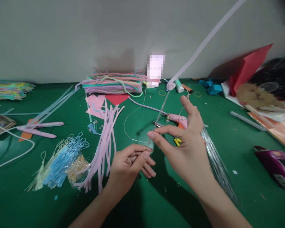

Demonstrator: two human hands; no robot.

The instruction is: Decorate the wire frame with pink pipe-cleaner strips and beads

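My left hand [130, 163] is closed in a pinch on the lower end of a thin wire stem [161, 107]. Just above it, my right hand [184, 139] pinches the same stem between thumb and forefinger, its other fingers raised. A long pale lilac fuzzy stick [204, 42], like a pipe cleaner, slants to the upper right from the stem's top, with a small coil [171, 85] at its base. A fine thread [124, 123] loops left from between my fingertips. A small shiny bit shows there, too small to name.
Lilac pipe cleaners [106, 136], blue tassels [59, 161] and a bag of gold beads [77, 169] lie left. Behind are bundled pipe cleaners [114, 84] and a blurred-out phone-like screen [155, 71]. Rightward lie a pink glue gun [177, 118], metal wires [218, 164] and a purple device [275, 166].
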